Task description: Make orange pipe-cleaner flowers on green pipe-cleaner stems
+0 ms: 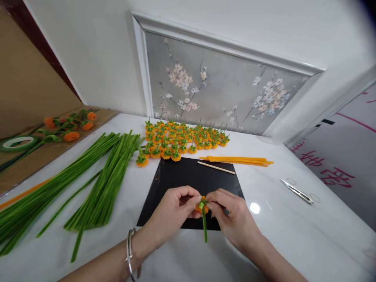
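Note:
Between my two hands is a small orange pipe-cleaner flower (202, 208) with a green top and a green stem (205, 229) pointing down toward me. My left hand (173, 207) pinches its left side between thumb and fingers. On the other side, the fingertips of my right hand (233, 211) pinch the green part. Both hands are over a black mat (188, 176). Near the mat's far edge lies a thin pale wooden stick (216, 168). My fingers hide part of the flower.
Many similar orange flowers (176, 154) stand in rows at the back. Green pipe cleaners (110, 184) are heaped on the left, orange ones (239, 160) lie right of the mat. Tweezers (296, 191) lie at right. Green tape (19, 143) and a finished flower branch (70, 127) rest on cardboard.

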Demonstrator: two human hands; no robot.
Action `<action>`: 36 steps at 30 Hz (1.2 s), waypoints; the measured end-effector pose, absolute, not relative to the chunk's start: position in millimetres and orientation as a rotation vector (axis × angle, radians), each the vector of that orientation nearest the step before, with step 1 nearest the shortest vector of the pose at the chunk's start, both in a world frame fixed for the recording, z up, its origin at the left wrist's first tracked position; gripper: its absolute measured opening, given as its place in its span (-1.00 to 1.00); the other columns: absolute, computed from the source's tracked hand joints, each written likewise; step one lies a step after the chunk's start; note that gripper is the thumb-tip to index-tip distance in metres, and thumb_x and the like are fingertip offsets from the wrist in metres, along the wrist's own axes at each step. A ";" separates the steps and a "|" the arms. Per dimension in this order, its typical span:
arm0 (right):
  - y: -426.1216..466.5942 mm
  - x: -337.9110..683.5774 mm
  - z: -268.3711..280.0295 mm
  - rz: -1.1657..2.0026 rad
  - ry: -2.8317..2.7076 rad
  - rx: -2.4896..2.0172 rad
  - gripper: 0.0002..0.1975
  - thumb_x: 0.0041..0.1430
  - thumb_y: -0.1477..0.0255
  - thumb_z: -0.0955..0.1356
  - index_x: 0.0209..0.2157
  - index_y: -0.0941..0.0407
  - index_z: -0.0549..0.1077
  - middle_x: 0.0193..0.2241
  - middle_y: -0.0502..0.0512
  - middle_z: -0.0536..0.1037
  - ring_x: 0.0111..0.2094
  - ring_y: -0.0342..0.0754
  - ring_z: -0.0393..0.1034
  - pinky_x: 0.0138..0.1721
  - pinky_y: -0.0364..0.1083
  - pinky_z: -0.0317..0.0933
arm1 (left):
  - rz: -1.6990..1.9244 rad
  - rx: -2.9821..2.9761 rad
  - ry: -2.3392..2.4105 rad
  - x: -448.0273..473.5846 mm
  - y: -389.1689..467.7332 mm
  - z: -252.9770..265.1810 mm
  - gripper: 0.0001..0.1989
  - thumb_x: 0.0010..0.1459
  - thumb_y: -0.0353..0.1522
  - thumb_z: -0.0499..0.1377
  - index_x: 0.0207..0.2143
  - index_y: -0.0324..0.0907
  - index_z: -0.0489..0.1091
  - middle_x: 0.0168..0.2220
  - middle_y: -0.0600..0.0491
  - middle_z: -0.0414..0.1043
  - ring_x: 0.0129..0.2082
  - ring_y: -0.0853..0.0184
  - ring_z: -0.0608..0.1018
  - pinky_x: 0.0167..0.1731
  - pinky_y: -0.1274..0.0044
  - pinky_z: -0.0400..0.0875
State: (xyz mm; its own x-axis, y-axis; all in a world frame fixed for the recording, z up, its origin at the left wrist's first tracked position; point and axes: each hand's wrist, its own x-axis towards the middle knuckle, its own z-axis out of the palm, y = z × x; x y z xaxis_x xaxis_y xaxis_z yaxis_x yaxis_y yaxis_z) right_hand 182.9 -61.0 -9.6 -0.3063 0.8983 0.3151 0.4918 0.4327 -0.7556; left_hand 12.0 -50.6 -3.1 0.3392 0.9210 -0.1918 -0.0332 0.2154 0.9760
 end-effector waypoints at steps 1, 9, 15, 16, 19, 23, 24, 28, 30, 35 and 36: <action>-60.5 183.5 -10.6 0.718 -1.929 -1.209 -0.82 0.20 0.52 0.24 -0.40 0.10 0.44 -0.49 0.01 0.46 -0.49 -0.16 0.35 -0.47 -0.20 0.23 | 0.842 1.112 1.015 12.6 -50.7 -3.0 -0.79 0.07 -0.26 0.23 -0.42 -0.27 0.44 -0.47 0.11 0.38 -0.49 0.45 0.45 -0.40 0.58 0.45; -58.5 188.8 -9.4 0.840 -1.845 -1.206 -0.83 0.18 0.54 0.26 -0.25 0.08 0.46 -0.34 0.05 0.48 -0.41 -0.16 0.40 -0.43 -0.21 0.31 | 0.855 1.105 1.060 12.4 -50.9 -2.7 -0.72 0.01 -0.20 0.27 -0.39 -0.28 0.47 -0.41 0.08 0.39 -0.43 0.43 0.45 -0.34 0.55 0.49; -55.2 188.3 -10.1 0.663 -1.958 -1.046 -0.80 0.17 0.60 0.27 -0.35 0.09 0.50 -0.36 0.04 0.48 -0.37 -0.16 0.41 -0.30 -0.20 0.33 | 0.795 1.188 1.030 11.2 -49.6 -2.9 -0.71 0.07 -0.19 0.23 -0.42 -0.29 0.46 -0.52 0.12 0.36 -0.52 0.48 0.42 -0.42 0.59 0.46; -55.1 188.5 -10.4 0.658 -1.972 -1.032 -0.80 0.18 0.61 0.26 -0.36 0.10 0.49 -0.37 0.04 0.48 -0.37 -0.16 0.41 -0.30 -0.20 0.33 | 0.784 1.180 1.021 11.1 -49.5 -2.9 -0.71 0.08 -0.20 0.23 -0.42 -0.29 0.45 -0.51 0.12 0.36 -0.52 0.48 0.42 -0.42 0.59 0.45; -55.3 188.7 -10.3 0.642 -1.974 -1.017 -0.78 0.19 0.62 0.25 -0.41 0.12 0.48 -0.39 0.04 0.49 -0.37 -0.17 0.40 -0.30 -0.21 0.32 | 0.778 1.094 1.016 11.7 -49.7 -3.7 -0.73 0.10 -0.21 0.23 -0.39 -0.28 0.44 -0.45 0.09 0.40 -0.45 0.47 0.45 -0.36 0.61 0.46; -55.1 187.8 -8.9 0.643 -1.895 -1.096 -0.81 0.15 0.61 0.28 -0.42 0.11 0.49 -0.39 0.03 0.50 -0.39 -0.16 0.41 -0.33 -0.21 0.32 | 0.798 0.968 0.981 12.6 -50.0 -4.6 -0.77 0.10 -0.24 0.24 -0.39 -0.25 0.39 -0.41 0.12 0.37 -0.40 0.47 0.46 -0.27 0.57 0.48; -54.9 187.6 -8.7 0.648 -1.884 -1.112 -0.81 0.14 0.61 0.28 -0.42 0.11 0.49 -0.39 0.03 0.51 -0.38 -0.16 0.42 -0.32 -0.21 0.32 | 0.794 0.951 0.957 12.2 -49.9 -4.1 -0.77 0.10 -0.24 0.24 -0.38 -0.24 0.37 -0.41 0.13 0.35 -0.39 0.47 0.46 -0.26 0.54 0.49; -54.5 187.4 -9.1 0.690 -1.884 -1.115 -0.80 0.14 0.61 0.28 -0.40 0.09 0.51 -0.39 0.02 0.51 -0.39 -0.16 0.42 -0.32 -0.21 0.32 | 0.735 0.912 0.887 9.2 -48.9 -0.5 -0.73 0.18 -0.17 0.14 -0.33 -0.21 0.36 -0.39 0.11 0.32 -0.35 0.43 0.45 -0.24 0.46 0.51; -54.7 187.8 -9.7 0.711 -1.904 -1.092 -0.79 0.16 0.60 0.27 -0.36 0.09 0.51 -0.38 0.02 0.52 -0.38 -0.17 0.43 -0.32 -0.22 0.31 | 0.695 0.922 0.868 7.8 -48.2 0.3 -0.76 0.17 -0.20 0.17 -0.29 -0.21 0.37 -0.35 0.11 0.34 -0.32 0.43 0.46 -0.22 0.45 0.50; -56.6 192.2 -8.7 0.649 -1.875 -1.190 -0.86 0.18 0.53 0.28 -0.34 0.09 0.47 -0.41 0.00 0.51 -0.40 -0.16 0.38 -0.34 -0.21 0.26 | 0.689 1.003 0.879 6.7 -46.0 -3.5 -0.76 0.07 -0.36 0.27 -0.18 -0.20 0.39 -0.22 0.07 0.39 -0.26 0.40 0.49 -0.15 0.47 0.44; -57.3 193.3 -7.9 0.659 -1.864 -1.242 -0.88 0.19 0.50 0.28 -0.37 0.10 0.45 -0.46 -0.02 0.49 -0.46 -0.17 0.34 -0.41 -0.22 0.22 | 0.715 1.029 0.895 6.7 -45.6 -4.7 -0.74 0.07 -0.36 0.26 -0.16 -0.20 0.39 -0.22 0.07 0.39 -0.28 0.41 0.49 -0.15 0.46 0.44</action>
State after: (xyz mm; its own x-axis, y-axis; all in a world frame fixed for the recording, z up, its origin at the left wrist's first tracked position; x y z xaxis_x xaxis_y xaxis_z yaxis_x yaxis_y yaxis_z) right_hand 193.3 -57.3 -7.9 -0.2129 0.9221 0.3230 0.5145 0.3868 -0.7653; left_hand 6.7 -45.6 -4.7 0.4632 0.8407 -0.2805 -0.0879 0.3585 0.9294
